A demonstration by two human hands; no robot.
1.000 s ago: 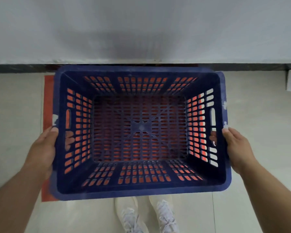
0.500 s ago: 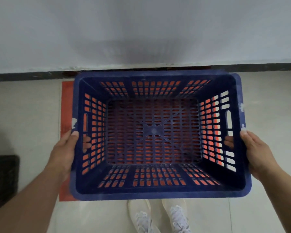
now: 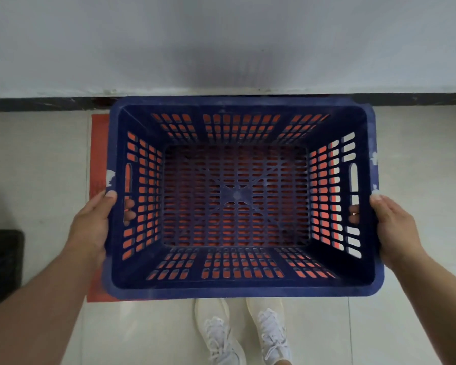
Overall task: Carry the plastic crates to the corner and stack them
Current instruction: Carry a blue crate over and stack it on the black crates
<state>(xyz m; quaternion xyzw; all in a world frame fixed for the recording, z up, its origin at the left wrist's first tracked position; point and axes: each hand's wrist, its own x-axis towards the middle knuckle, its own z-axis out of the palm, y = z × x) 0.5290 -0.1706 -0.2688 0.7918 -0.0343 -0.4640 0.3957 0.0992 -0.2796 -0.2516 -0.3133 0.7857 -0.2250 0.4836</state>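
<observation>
Blue crate (image 3: 237, 288) held by its side handle slots, my left hand (image 3: 91, 227) and right hand (image 3: 395, 230) gripping them; it has shifted rightward over the red crate (image 3: 98, 143) by the wall (image 3: 221, 40), nearly aligned for stacking.

Dim even light, soft focus, wide-angle bowing

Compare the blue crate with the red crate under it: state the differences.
The blue crate is held up, the left hand and right hand each with a grip through a side handle slot; the red crate is in neither hand. The blue crate shows whole from above; the red crate shows only past its left side and through the slots.
</observation>
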